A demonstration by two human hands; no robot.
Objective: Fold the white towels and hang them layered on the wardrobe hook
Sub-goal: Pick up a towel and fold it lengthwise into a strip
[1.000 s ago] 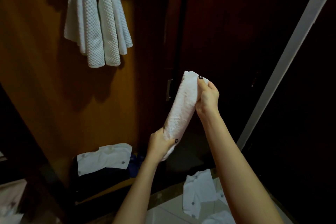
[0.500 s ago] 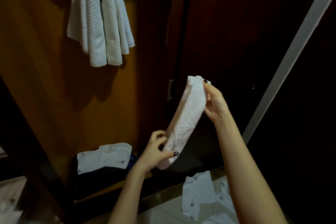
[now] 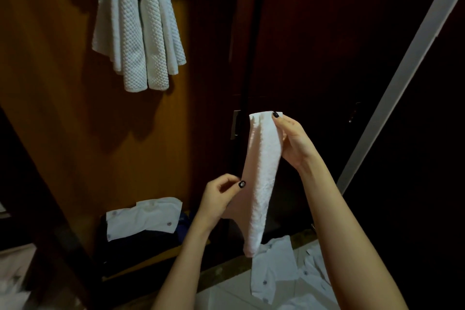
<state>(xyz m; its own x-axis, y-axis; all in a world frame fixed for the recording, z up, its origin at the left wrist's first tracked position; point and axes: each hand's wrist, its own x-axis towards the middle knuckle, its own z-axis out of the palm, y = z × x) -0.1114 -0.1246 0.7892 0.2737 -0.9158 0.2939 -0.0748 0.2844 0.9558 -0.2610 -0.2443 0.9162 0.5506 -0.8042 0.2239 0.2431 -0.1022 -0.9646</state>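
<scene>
A folded white towel [image 3: 264, 171] hangs straight down in front of the dark wardrobe doors. My right hand [image 3: 294, 141] pinches its top end, thumb on the front. My left hand [image 3: 219, 199] is at the towel's left edge about halfway down, fingers curled and thumb on the shaded flap. The towel's lower end dangles free. Several white waffle towels [image 3: 138, 33] hang layered at the top left on the orange wardrobe door [image 3: 63, 121]. Their hook is out of view above the frame.
A metal door handle [image 3: 235, 124] sits just left of the held towel. A white shirt [image 3: 143, 216] lies on dark clothes on a low shelf. More white shirts [image 3: 274, 269] lie on the floor below my arms. A pale slanted frame strip [image 3: 402, 70] runs along the right.
The towel swung from a slant to hanging vertically. My left hand let go of its bottom end and moved up to the left edge. My right hand moved slightly right.
</scene>
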